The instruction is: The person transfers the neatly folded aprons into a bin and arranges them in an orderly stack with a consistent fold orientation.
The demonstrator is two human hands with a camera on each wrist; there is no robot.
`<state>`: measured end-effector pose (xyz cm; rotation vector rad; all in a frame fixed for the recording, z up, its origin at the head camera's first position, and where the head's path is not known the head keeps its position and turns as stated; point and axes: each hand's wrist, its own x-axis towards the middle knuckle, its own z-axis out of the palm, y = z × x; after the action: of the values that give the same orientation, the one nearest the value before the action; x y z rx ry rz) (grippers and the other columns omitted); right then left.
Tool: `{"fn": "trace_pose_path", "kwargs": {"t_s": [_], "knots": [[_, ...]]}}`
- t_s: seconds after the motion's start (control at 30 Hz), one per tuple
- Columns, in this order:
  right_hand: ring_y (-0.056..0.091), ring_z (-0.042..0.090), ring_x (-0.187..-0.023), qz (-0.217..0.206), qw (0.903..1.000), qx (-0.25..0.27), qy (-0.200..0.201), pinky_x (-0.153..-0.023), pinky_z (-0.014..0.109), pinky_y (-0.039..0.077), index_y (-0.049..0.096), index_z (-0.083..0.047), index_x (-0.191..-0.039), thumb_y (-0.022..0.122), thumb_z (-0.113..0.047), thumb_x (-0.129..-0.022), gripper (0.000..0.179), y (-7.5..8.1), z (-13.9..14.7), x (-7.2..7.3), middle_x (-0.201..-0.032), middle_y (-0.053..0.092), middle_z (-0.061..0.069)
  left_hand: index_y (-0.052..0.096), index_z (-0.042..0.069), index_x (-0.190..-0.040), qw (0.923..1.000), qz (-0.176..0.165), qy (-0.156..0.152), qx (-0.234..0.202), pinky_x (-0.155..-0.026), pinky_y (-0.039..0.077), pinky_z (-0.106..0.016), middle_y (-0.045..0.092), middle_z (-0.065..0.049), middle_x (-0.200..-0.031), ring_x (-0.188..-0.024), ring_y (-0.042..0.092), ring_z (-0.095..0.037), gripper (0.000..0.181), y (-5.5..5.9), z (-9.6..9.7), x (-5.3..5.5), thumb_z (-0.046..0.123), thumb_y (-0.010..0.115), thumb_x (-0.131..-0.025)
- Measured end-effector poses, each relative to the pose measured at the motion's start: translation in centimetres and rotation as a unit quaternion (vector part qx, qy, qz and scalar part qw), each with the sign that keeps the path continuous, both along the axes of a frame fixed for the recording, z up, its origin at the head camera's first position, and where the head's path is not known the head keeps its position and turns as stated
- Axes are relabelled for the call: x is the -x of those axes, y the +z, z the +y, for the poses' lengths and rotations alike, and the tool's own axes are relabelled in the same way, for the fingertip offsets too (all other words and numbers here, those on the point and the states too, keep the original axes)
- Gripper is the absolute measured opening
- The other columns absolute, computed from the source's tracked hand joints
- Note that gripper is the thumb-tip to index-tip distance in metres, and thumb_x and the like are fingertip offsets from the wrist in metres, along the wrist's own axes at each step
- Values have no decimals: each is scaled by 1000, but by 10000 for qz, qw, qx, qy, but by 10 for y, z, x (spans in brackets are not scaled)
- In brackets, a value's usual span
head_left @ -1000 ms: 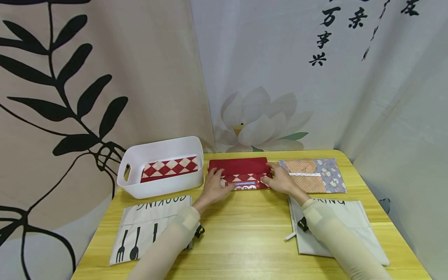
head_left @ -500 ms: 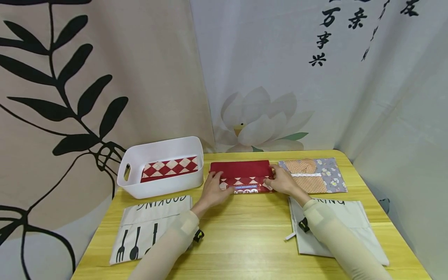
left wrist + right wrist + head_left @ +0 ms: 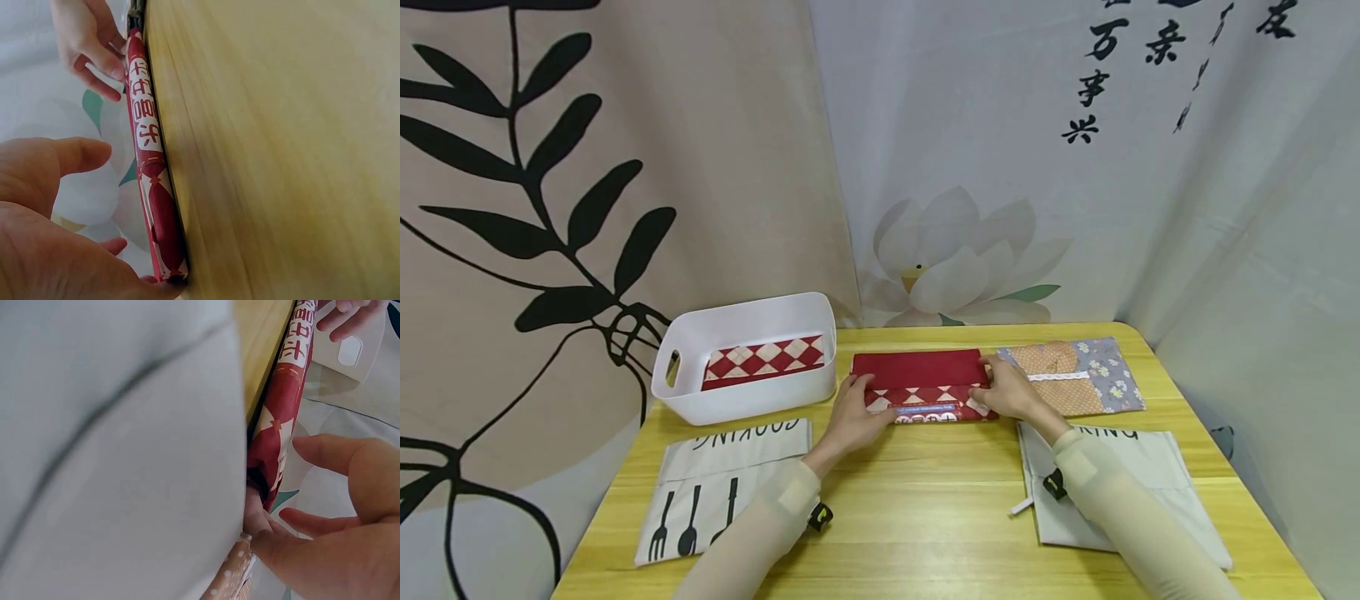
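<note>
In the head view, a folded red cloth (image 3: 917,367) with a red and cream diamond pattern and a printed strip lies toward the back of the table. My left hand (image 3: 854,417) holds its left end, thumb at the near edge. At the other end, my right hand (image 3: 1013,390) grips the right side the same way. The left wrist view shows the near edge of the cloth (image 3: 145,112) edge-on, with white lettering. A fingertip of the right hand (image 3: 337,544) tucks against the cloth end (image 3: 275,419) in the right wrist view. The cloth's underside is hidden.
A white basket (image 3: 745,408) at the back left holds a red diamond-patterned cloth (image 3: 763,360). A grey and orange floral cloth (image 3: 1108,375) lies right. White folded cloths marked "COOKING" lie front left (image 3: 700,492) and front right (image 3: 1150,500), partly under the forearms.
Both hands have drawn the folded red cloth a little toward me and slightly right. The basket and the other cloths stay where they were.
</note>
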<state>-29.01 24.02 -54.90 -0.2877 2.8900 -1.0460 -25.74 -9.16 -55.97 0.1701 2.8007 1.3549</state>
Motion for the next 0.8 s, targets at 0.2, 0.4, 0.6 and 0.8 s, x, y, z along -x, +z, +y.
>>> {"fn": "trace_pose_path", "kwargs": {"t_s": [0.2,0.4,0.6,0.8], "knots": [[76,34,-102,-135,9999,-43,-12,-90,47,60,50,12,-158,86,-25,-95,82,9,-1,-5,-122,79,28,53,-3,-162,9996,88,282,-46,-128,48,-63,57,-30,-162,-149,56,-50,87,-13,-4,2,30,88,-89],[76,35,-105,-168,9998,-94,-42,-94,50,63,50,12,-158,86,-19,-96,78,23,-5,-19,-127,78,30,47,-5,-166,9970,-428,476,-445,-132,44,-64,56,-29,-167,-156,53,-49,88,13,-4,-15,13,83,-89],[75,34,-107,-393,9990,-165,-166,-97,53,63,49,10,-161,85,-14,-98,77,29,-5,-26,-136,73,33,46,-8,-166,9930,-622,656,-758,-130,49,-58,59,-30,-164,-152,57,-46,83,24,-3,-24,3,79,-91],[77,41,-116,-390,9991,-16,-165,-103,57,64,50,10,-161,85,-13,-97,76,28,-1,-28,-138,74,36,47,-9,-165,9802,-905,759,-1590,-123,57,-52,63,-29,-159,-146,63,-42,77,21,-5,-25,-4,75,-94]]}}
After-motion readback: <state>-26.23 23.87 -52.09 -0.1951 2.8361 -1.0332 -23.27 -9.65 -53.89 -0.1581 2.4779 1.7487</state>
